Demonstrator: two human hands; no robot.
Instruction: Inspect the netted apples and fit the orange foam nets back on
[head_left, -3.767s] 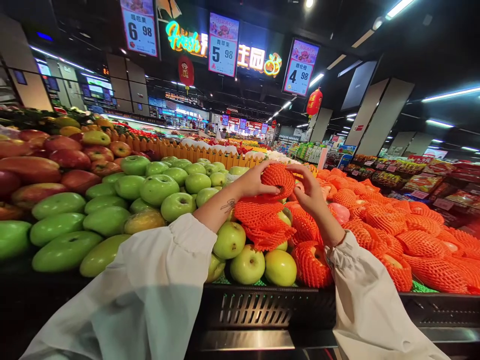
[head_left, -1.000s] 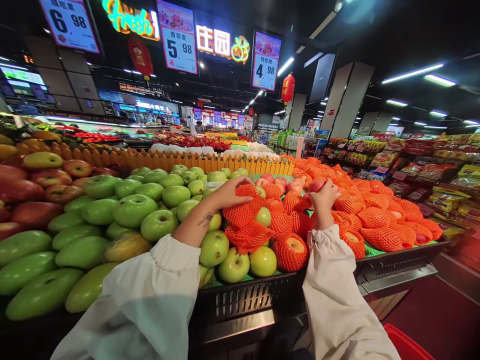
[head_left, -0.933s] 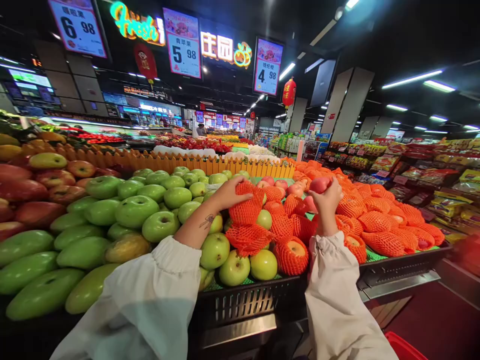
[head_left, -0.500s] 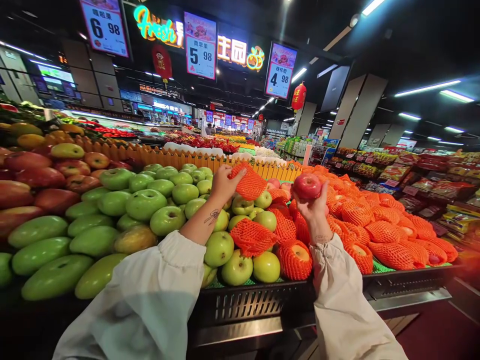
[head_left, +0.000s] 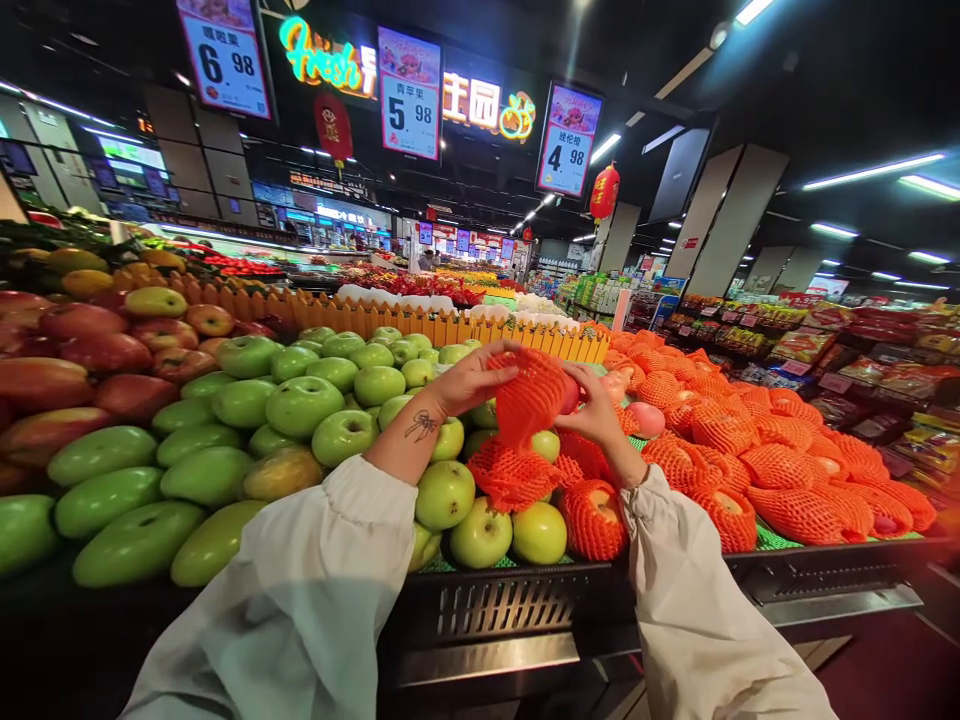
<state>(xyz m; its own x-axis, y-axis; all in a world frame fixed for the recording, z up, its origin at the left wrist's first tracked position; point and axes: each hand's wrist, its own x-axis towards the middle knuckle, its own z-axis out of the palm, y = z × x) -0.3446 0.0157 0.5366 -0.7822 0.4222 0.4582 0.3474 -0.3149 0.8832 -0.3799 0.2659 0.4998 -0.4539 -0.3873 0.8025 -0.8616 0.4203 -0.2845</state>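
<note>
Sitting between orange net [head_left: 534, 385] and right hand [head_left: 596, 408], a red apple [head_left: 571, 396].

Foam net [head_left: 514, 475] on apples [head_left: 345, 437], left of netted fruit [head_left: 784, 465], before a picket fence [head_left: 360, 320]

Mid-frame, the net [head_left: 534, 388] hides most of the apple [head_left: 571, 394] in the right hand [head_left: 598, 412]. The top edge cuts the upper-left sign [head_left: 226, 62]; the middle sign [head_left: 409, 95] covers some neon lettering [head_left: 484, 100]. Both sleeves [head_left: 300, 590] run off the bottom. The signs' fine print [head_left: 412, 146] is unreadably small.

Pale gathered-cuff sleeves [head_left: 300, 580]; bow-like tattoo [head_left: 421, 425]
</note>
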